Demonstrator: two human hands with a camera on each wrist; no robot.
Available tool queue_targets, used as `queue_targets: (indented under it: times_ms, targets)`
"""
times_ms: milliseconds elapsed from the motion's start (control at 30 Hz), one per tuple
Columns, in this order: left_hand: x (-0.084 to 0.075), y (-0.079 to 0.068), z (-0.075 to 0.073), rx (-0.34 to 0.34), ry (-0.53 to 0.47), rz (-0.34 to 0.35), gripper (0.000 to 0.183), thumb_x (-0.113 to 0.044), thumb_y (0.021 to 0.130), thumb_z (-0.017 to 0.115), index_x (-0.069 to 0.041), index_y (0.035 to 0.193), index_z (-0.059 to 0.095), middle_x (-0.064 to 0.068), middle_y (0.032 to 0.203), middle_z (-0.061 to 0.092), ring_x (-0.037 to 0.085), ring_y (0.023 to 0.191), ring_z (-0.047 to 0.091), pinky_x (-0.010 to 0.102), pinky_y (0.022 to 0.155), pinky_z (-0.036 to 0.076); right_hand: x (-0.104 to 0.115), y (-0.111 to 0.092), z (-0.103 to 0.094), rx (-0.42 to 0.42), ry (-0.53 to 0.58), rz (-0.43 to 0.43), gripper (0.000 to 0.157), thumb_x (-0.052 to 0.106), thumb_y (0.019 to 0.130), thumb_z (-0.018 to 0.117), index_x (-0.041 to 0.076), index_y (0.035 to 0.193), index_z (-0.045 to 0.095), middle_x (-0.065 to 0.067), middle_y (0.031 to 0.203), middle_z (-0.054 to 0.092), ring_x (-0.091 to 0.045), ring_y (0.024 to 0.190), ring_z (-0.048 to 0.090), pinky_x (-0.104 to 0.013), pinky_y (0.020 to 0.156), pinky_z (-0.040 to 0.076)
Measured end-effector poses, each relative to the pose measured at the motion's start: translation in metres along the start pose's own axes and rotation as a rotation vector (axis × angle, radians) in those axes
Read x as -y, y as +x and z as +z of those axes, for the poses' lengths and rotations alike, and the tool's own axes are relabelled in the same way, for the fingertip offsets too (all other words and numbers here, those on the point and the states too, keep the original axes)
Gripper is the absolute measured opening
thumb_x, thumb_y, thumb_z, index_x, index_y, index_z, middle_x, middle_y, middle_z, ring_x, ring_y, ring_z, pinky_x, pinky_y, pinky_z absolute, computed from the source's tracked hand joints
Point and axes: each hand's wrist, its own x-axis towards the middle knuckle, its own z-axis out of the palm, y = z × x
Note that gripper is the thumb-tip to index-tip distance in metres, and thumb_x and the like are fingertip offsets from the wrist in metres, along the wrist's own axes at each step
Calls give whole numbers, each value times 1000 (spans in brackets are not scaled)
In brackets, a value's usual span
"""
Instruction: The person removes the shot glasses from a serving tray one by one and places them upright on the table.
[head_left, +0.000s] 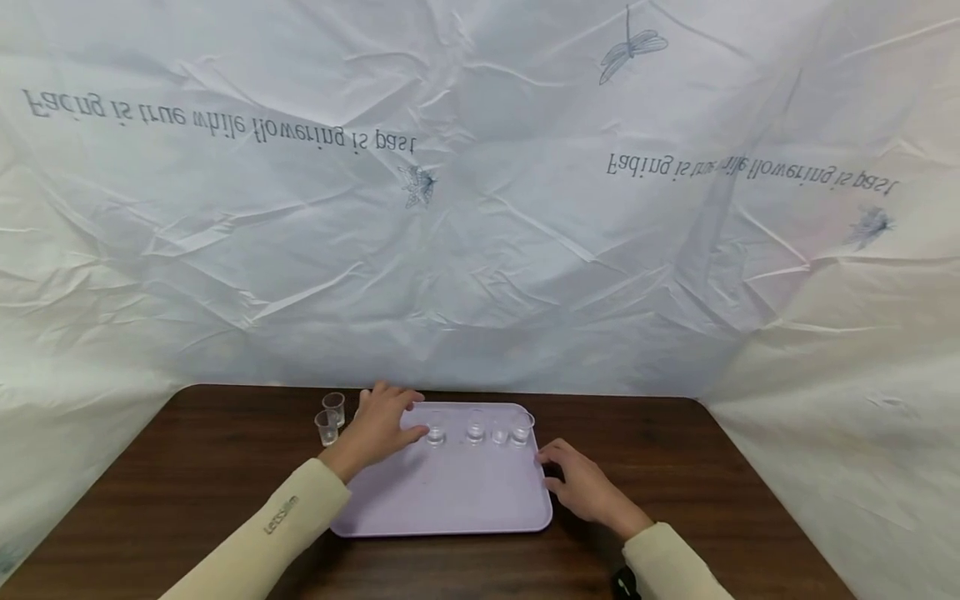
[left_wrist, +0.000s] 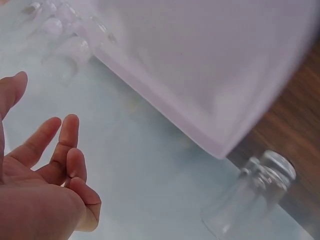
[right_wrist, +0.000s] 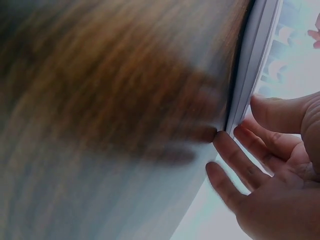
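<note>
A lilac tray point(head_left: 442, 500) lies on the dark table and bears several small clear cups point(head_left: 475, 431) in a row near its far edge. My left hand point(head_left: 381, 423) is spread over the tray's far left part, its thumb close to the leftmost cup point(head_left: 436, 434) of the row. In the left wrist view the left hand point(left_wrist: 45, 170) holds nothing, its fingers loosely bent. At the tray's right side is my right hand point(head_left: 581, 482), with fingertips right at the rim. The right wrist view shows those fingers point(right_wrist: 240, 157) extended beside the tray edge point(right_wrist: 245, 75).
Two more clear cups point(head_left: 327, 427) stand on the table left of the tray, near my left wrist. Wood tabletop point(head_left: 660, 467) surrounds the tray. A wrinkled pale sheet point(head_left: 480, 250) with printed writing hangs behind the table and at both sides.
</note>
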Motion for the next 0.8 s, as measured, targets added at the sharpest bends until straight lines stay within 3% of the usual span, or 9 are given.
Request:
queue_targets:
  times_ms: [400, 800]
  targets:
    - [-5, 10, 17, 31, -34, -23, 42, -27, 73, 81, -7, 107, 68, 4, 87, 61, 23, 88, 45, 39, 69, 29, -1, 2, 0, 8, -4, -25, 24, -3, 83, 67, 0, 107, 64, -3, 108, 55, -24, 103, 57, -45, 88, 45]
    - [-6, 14, 22, 28, -51, -22, 31, -23, 75, 80, -7, 97, 68, 0, 79, 57, 20, 83, 45, 40, 70, 28, -1, 1, -1, 13, 3, 5, 24, -1, 84, 67, 1, 108, 64, -2, 109, 54, -23, 103, 57, -45, 89, 45]
